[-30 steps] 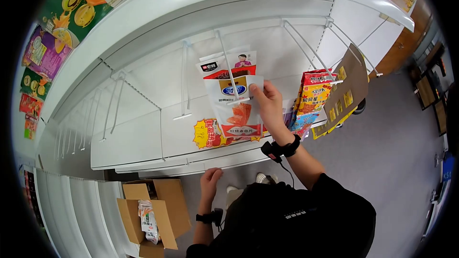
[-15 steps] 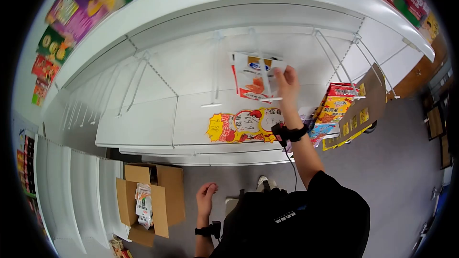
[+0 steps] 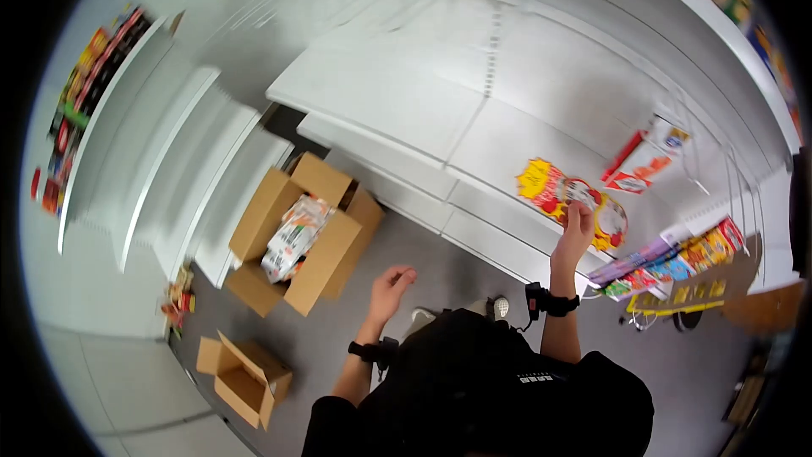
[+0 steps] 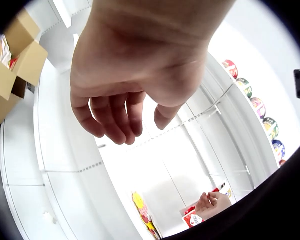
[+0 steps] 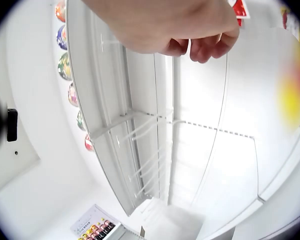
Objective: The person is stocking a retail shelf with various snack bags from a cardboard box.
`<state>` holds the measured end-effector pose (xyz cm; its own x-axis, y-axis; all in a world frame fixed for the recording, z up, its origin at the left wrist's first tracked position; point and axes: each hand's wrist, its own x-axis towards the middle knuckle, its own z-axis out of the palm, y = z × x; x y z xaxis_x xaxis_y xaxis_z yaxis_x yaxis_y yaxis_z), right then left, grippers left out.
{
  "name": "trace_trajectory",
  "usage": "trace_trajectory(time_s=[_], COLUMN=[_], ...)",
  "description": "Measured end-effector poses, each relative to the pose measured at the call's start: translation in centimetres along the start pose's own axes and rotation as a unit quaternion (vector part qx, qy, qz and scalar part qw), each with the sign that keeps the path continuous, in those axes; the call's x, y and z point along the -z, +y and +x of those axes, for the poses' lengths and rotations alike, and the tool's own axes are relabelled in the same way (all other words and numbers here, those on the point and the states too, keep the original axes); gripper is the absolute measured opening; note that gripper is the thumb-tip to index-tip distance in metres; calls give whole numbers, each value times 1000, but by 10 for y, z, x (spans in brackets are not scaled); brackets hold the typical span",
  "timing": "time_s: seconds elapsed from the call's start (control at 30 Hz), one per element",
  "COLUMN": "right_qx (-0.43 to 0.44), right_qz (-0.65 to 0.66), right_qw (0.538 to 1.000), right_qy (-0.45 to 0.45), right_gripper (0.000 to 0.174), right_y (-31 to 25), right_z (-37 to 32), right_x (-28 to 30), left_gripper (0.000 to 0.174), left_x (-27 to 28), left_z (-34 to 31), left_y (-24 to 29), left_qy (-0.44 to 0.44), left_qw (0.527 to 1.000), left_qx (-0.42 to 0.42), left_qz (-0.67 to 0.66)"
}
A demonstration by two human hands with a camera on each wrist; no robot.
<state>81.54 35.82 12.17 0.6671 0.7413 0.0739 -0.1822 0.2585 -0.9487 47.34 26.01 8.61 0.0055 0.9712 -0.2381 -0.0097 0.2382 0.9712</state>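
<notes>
Several white packets lie piled in an open cardboard box ahead of me and off to my left; the top one runs slantwise, near end toward my left, far end toward my right. My left hand is plainly the nearer one, just to the right of the box and apart from it. Its fingertips point rightward, away from the packets, so I judge that any reach for them would need this hand swung left and turned. Its fingers are loosely bent, the thumb apart from them, nothing between. My right hand is well apart from the box, in front of the yellow-and-red price signs on the white shelf; its fingers curl loosely and hold nothing I can see, though whether thumb and fingertips meet I cannot tell. Beyond that hand, farther right, is a tilted red-and-white packet, slightly blurred.
</notes>
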Motion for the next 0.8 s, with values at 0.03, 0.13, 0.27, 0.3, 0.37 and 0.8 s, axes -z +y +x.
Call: trace_trajectory(time_s=[0.03, 0.13, 0.27, 0.3, 0.37, 0.8], right_qx=[-22, -71, -152, -185, -218, -349], right_qz=[-15, -40, -66, -72, -68, -111], right_qw=[1000, 993, 966, 954, 931, 812], right_qy=[-8, -86, -199, -225, -284, -455], right_gripper=[12, 11, 11, 14, 16, 18], right_y=[8, 28, 49, 50, 50, 121], right_z=[-16, -64, -120, -131, -152, -219], right_x=[-12, -43, -91, -108, -133, -285], left_gripper=[18, 18, 18, 19, 20, 23], left_x=[21, 72, 130, 138, 151, 239], left_z=[-5, -30, -72, -86, -106, -113], left_y=[-4, -12, -27, -35, -54, -124], left_qy=[18, 83, 181, 214, 255, 416], left_qw=[1000, 996, 983, 975, 964, 889], left_qx=[-2, -14, -13, -2, 29, 148], left_qz=[5, -11, -42, -54, -72, -123])
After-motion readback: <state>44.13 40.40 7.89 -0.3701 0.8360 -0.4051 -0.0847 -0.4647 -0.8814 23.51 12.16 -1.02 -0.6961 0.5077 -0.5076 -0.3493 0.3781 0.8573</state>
